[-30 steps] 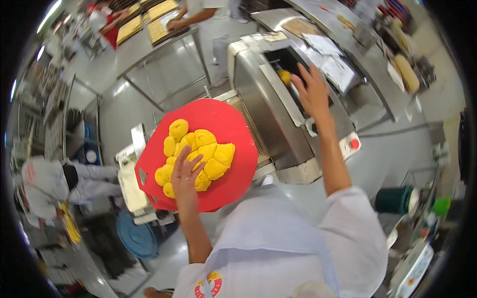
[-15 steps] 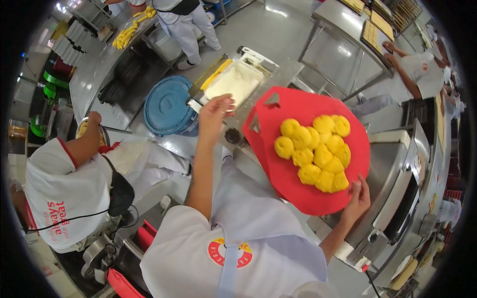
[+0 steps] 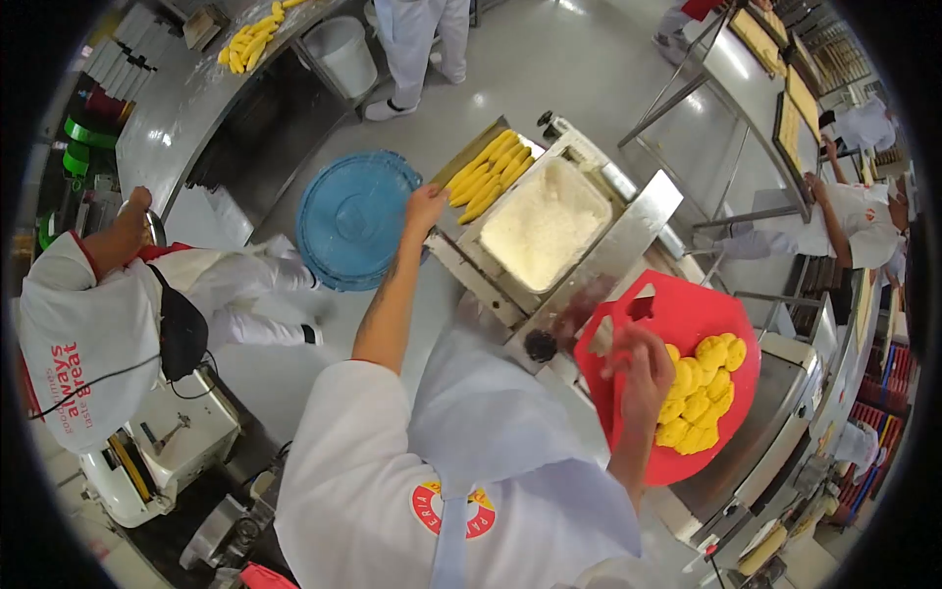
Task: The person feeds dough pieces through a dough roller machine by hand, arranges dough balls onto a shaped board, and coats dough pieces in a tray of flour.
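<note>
My left hand (image 3: 426,208) is stretched forward, its fingers closed at the near-left corner of a metal tray (image 3: 453,175). Several long yellow dough strips (image 3: 489,177) lie in that tray. Just right of them sits a white tub (image 3: 488,239) with pale flour-like powder (image 3: 549,221) inside. My right hand (image 3: 645,371) hovers at the left side of a red board (image 3: 721,304); its fingers look apart, somewhat blurred, with nothing visible in them. Rounded yellow dough pieces (image 3: 702,402) are clustered on the board, partly hidden by that hand.
A blue lidded barrel (image 3: 355,221) stands left of my left arm. At far left, a co-worker (image 3: 108,334) is at a steel table (image 3: 186,118) with more yellow pieces (image 3: 253,44). Another steel table (image 3: 731,74) carries trays at upper right, with a person (image 3: 859,226) beside it.
My left hand has moved forward to the tray's corner. My right hand has left the board's lower right edge and moved to its left side. The view has shifted, showing more yellow strips.
</note>
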Demonstrator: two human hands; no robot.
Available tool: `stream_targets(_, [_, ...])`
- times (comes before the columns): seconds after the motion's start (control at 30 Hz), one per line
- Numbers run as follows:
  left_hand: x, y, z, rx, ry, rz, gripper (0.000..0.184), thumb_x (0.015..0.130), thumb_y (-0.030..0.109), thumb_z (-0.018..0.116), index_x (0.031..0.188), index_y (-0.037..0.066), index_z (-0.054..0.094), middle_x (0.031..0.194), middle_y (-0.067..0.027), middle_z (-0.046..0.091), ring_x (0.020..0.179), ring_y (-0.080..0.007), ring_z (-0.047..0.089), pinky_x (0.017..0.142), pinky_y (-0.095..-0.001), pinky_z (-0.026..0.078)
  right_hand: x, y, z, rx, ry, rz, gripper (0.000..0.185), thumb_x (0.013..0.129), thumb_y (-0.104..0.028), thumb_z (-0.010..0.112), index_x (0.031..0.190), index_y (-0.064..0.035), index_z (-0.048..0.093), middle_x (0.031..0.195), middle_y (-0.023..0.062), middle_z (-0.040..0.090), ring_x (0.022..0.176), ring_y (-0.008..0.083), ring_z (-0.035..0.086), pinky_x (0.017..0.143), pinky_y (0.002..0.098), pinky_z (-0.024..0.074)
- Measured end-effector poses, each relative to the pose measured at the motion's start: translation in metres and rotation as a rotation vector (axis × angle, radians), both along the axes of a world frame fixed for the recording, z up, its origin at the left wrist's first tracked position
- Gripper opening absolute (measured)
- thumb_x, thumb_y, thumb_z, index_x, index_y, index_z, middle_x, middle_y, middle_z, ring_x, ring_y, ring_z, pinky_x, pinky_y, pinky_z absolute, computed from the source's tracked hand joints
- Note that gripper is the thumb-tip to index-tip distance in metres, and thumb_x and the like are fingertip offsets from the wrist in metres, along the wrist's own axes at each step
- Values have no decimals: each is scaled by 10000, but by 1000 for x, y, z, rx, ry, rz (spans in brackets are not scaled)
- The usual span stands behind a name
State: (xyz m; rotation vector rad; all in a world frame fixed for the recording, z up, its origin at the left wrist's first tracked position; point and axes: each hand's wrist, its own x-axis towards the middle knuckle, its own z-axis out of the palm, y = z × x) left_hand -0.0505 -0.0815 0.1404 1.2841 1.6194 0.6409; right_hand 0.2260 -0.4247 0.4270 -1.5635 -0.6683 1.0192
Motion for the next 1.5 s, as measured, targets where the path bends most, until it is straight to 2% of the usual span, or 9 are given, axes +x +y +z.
stream_targets(0.27, [9, 96, -110, -28, 194, -477, 805, 830, 447, 697, 1434, -18, 440, 1409, -260, 507, 1275, -388, 524, 1050, -417, 428, -154, 208, -118, -126, 283, 242, 448, 1003, -169, 571, 1414, -23, 468, 1276, 110, 574, 1202, 206, 560, 996, 353, 493])
stream_targets(0.37, [29, 91, -174, 6, 242, -418, 822, 808, 441, 713, 1438, -6, 432, 1356, -267, 526, 1243, -417, 518, 1028, -457, 434, -215, 267, -204, -253, 337, -25, 483, 1019, -219, 540, 1451, -35, 423, 1341, 125, 535, 1267, 235, 509, 1060, 368, 430])
stream_targets(0.67, [50, 118, -151, 29, 496, -601, 569, 707, 330, 777, 1132, -1, 594, 1151, -220, 594, 1102, -402, 540, 934, -480, 446, -224, 400, -413, -650, 97, -722, 506, 1038, -351, 428, 1401, 2, 442, 1392, 222, 512, 1277, 323, 492, 1055, 422, 391])
stream_targets(0.83, [37, 119, -174, -95, 115, -474, 667, 689, 281, 856, 1199, 8, 524, 1138, -206, 639, 1072, -373, 618, 907, -434, 502, -201, 369, -546, -876, -312, -952, 763, 815, -473, 685, 1327, 63, 506, 1364, 335, 490, 1312, 453, 437, 1101, 472, 345])
stream_targets(0.87, [37, 126, -191, -323, -88, -502, 698, 692, 268, 858, 1227, -3, 500, 1198, -217, 622, 1078, -379, 621, 932, -431, 496, -190, 411, -420, -874, 17, -722, 714, 768, -442, 742, 1252, 58, 582, 1243, 290, 609, 1192, 416, 570, 1011, 453, 442])
stream_targets(0.97, [31, 119, -249, -645, -334, -359, 533, 765, 149, 774, 1222, -7, 549, 1112, -106, 662, 1003, -261, 647, 823, -359, 533, -180, 411, -431, -807, 11, -856, 615, 750, -363, 753, 1200, 36, 624, 1077, 238, 695, 1025, 357, 674, 875, 414, 523])
stream_targets(1.07, [20, 133, -179, -981, -691, -205, 463, 788, 93, 725, 1219, 20, 572, 1107, -84, 662, 950, -209, 663, 724, -331, 549, -186, 417, -428, -689, 59, -788, 572, 750, -353, 744, 1163, 27, 631, 1050, 229, 700, 997, 336, 684, 854, 404, 530])
stream_targets(1.4, [-8, 117, 62, -607, -606, -467, 473, 828, 33, 736, 1272, 32, 571, 1101, -53, 675, 927, -176, 669, 749, -323, 567, -191, 366, -240, -468, -249, -433, 538, 757, -302, 818, 1137, 12, 603, 1041, 192, 684, 970, 289, 677, 842, 393, 532])
stream_targets(1.5, [7, 94, 134, -512, -557, -692, 480, 821, 80, 775, 1260, 26, 587, 1085, -53, 685, 898, -150, 660, 760, -302, 548, -164, 318, -148, -115, 123, -405, 610, 770, -207, 840, 1243, 6, 520, 1129, 130, 653, 1011, 207, 646, 862, 351, 535])
